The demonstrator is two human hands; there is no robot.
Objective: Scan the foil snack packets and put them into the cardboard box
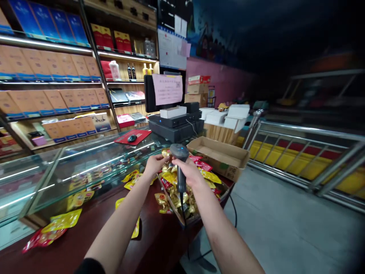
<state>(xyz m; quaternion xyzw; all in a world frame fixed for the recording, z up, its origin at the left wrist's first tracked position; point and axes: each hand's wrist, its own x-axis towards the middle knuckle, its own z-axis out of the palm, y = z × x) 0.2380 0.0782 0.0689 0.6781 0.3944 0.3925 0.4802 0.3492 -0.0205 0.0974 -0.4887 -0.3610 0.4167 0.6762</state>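
My right hand [190,172] is wrapped round the handle of a black barcode scanner [181,179], held upright with its cable hanging down. Just to the left, my left hand [155,165] pinches a gold-wrapped snack packet [165,153] close to the scanner's head; part of the packet is hidden by the fingers. Below both hands stands an open cardboard box [177,216] full of gold, red and yellow packets. A gold packet [163,203] lies against its left side. Yellow packets [132,179] lie on the dark red counter [152,236] left of the box.
A glass display case [94,160] runs along the left, with yellow and red packets [61,220] before it. Behind are a monitor [148,93], a mouse [132,138] on a red mat and another cardboard box [219,150]. Metal railings [299,152] stand to the right.
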